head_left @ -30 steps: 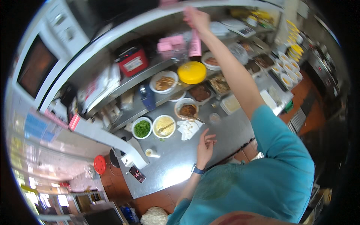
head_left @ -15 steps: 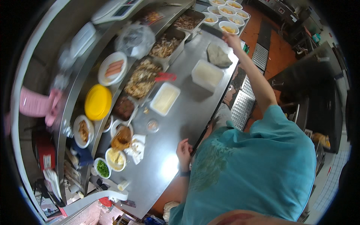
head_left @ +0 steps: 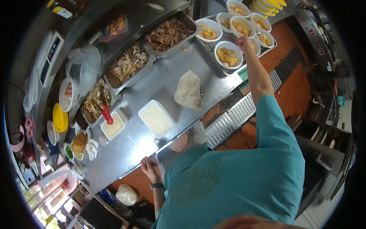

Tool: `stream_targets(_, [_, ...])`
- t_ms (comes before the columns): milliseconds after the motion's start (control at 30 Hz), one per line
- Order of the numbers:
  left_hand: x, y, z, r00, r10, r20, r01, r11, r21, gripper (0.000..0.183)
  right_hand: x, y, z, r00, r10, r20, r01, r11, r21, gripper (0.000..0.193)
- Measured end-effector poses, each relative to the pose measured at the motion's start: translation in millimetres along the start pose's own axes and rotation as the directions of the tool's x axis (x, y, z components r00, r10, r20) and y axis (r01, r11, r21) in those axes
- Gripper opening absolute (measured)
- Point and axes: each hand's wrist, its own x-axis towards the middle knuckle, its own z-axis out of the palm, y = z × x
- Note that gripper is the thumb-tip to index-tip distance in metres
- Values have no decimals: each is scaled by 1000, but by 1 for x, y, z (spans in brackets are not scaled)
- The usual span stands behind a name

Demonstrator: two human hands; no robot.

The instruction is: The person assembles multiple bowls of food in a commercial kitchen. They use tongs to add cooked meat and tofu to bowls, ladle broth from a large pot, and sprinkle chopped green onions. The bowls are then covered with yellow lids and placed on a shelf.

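Note:
My right hand [head_left: 245, 42] reaches to the far end of the counter, its fingers closed at the near rim of a white bowl [head_left: 243, 28] of yellow chunks. The bowl overlaps others in a group of similar bowls on a metal tray [head_left: 224, 71]. My left hand [head_left: 150, 168] hangs by the counter's near edge, fingers loosely curled with nothing seen in them. Between the hands lie a pale, flat, irregular piece [head_left: 188, 91], perhaps a cloth or dough, and a white rectangular tub [head_left: 156, 118] with pale contents.
Metal pans of chopped meat [head_left: 169, 34] line the counter's back, with red-handled tongs [head_left: 107, 114] over one. A second white tub [head_left: 113, 126] stands below them. A scale [head_left: 51, 55] and a plastic bag [head_left: 85, 65] sit on the shelf. Perforated metal plates [head_left: 230, 122] run along the floor.
The view has shifted toward the bowls. My right hand has moved from beside the nearest bowl to the rim of a bowl farther in. My left hand stays by the counter edge.

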Motion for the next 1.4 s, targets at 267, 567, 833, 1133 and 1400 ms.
stream_targets(267, [17,49,73,989,148,21,-149,985,90,19,4,34,-47,943,-274,189,288,957,-47,41])
stream_targets(567, [46,136,151,967,112,230,-2,903,-430,43,-343,98,-2,753,76,654,333,813,-478,34])
stream_targets(833, [63,107,27,995,64,82,-8,830,-558,57,-550,187,138,278,311,909,881,295,-371,52])
stream_targets(1133, [76,56,-53,994,-24,-111,-52,774,-631,56,-575,305,354,426,486,763,889,-379,-255,63])
stream_targets(1400, [102,38,-57,998,-52,-21,23,734,-679,54,-547,188,376,44,468,882,602,-718,351,68])
